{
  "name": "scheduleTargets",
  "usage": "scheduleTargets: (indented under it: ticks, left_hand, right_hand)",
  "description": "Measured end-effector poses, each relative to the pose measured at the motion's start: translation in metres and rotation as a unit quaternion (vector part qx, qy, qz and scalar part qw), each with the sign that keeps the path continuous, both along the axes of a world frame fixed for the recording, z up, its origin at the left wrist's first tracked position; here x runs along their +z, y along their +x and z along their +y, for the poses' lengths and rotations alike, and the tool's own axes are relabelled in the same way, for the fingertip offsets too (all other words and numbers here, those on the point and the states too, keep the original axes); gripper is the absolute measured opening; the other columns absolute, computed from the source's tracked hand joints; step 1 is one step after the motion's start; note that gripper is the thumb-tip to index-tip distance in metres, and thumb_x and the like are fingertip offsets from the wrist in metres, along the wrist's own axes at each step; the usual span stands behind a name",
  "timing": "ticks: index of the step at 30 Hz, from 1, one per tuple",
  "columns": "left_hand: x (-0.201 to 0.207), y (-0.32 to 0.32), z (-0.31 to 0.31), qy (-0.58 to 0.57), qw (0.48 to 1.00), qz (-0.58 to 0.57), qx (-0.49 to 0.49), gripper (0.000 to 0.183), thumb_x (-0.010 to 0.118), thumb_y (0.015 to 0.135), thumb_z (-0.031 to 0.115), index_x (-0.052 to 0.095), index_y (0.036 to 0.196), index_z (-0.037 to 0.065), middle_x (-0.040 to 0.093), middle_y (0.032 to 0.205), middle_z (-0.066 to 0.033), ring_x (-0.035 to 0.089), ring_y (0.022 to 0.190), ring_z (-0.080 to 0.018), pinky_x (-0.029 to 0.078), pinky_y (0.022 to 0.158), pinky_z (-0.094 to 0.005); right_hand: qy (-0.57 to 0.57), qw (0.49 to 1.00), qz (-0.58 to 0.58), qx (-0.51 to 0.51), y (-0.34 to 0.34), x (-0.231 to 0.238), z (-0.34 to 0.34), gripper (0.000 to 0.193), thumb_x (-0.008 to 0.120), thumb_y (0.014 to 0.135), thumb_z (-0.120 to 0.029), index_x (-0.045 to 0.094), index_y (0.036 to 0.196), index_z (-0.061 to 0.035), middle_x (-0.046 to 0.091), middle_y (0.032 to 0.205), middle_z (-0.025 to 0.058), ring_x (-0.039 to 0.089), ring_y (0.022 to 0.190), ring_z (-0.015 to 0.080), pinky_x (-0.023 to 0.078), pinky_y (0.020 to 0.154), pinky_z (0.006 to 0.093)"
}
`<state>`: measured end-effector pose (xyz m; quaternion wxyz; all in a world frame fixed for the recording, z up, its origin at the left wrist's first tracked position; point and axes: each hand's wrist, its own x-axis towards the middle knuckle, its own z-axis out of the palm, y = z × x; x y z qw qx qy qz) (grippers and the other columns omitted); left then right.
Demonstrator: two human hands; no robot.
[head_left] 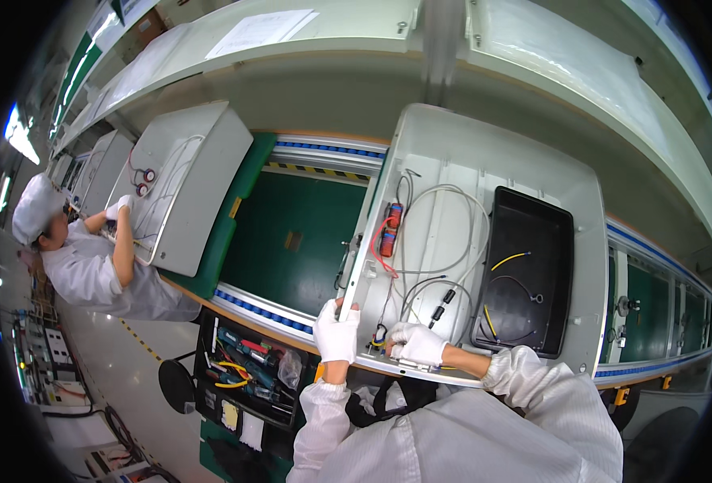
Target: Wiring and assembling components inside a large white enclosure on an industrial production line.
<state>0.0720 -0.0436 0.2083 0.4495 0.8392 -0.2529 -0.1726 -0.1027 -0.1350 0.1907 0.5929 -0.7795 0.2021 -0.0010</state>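
Observation:
A large grey enclosure lies open side up before me. My left hand, in a white fingerless-tipped glove, grips its left wall near the close corner, thumb and fingers on either side of the rim. Inside that corner my right hand, gloved likewise, has its fingers curled together beside a small part with coloured wires; what they pinch is hidden. Grey cables loop over the enclosure floor. Two red cylindrical components with a red wire sit along the left wall. Black cylindrical pieces hang on cables near my right hand.
A black tray with several short wires lies in the enclosure's right side. Roller rails flank a green surface. A tool box stands below left. At far left a co-worker reaches into another enclosure.

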Motion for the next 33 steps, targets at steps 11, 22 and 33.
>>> scheduleTargets:
  ticks: [11,22,33]
  left_hand:
    - [0.000,-0.001,-0.001,-0.071,0.994,0.075,-0.019,0.017,0.066,0.087,0.009,0.061,0.100,-0.002,0.061,0.081,-0.0037,0.050,0.074,-0.0098,0.045,0.069,-0.0251]
    - [0.003,0.001,0.000,-0.031,0.998,0.047,-0.033,0.017,0.063,0.089,0.005,0.059,0.104,-0.002,0.059,0.084,-0.0044,0.050,0.075,-0.0109,0.045,0.072,-0.0249]
    - [-0.006,0.007,0.002,-0.032,0.998,0.029,-0.041,0.014,0.060,0.093,0.010,0.059,0.102,-0.001,0.061,0.086,-0.0041,0.052,0.076,-0.0107,0.046,0.072,-0.0250]
  right_hand:
    - [-0.167,0.958,0.049,-0.227,-0.124,-0.003,-0.080,0.024,0.061,0.087,-0.030,0.069,0.095,-0.0085,0.068,0.093,0.0150,0.066,0.089,0.0304,0.053,0.082,0.0373]
    - [-0.250,0.830,0.453,-0.208,-0.309,-0.053,-0.132,0.019,0.062,0.080,-0.016,0.071,0.097,-0.0131,0.069,0.099,0.0151,0.066,0.094,0.0340,0.053,0.083,0.0410]
    - [-0.412,0.740,0.529,0.059,-0.301,-0.041,-0.127,0.020,0.058,0.081,-0.009,0.070,0.097,-0.0070,0.070,0.096,0.0123,0.065,0.095,0.0299,0.050,0.077,0.0423]
